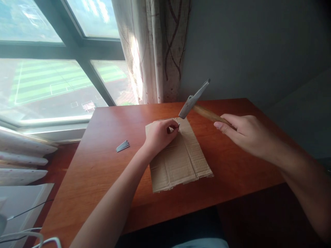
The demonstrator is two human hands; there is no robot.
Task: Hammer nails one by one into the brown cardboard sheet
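My right hand (244, 132) grips the wooden handle of a hammer (194, 98), whose metal head is raised a little above the table. Just below the head, my left hand (159, 134) rests on a flat piece of cardboard (181, 162) and pinches a small nail (178, 126) upright between thumb and fingers. The cardboard lies on the red-brown wooden table (103, 172). A small pile of spare nails (122, 146) lies on the table to the left of my left hand.
A window (51, 79) and a patterned curtain (155, 51) stand behind the table's far edge. A grey wall is at the right. White objects and cables (23, 206) lie at the lower left, off the table.
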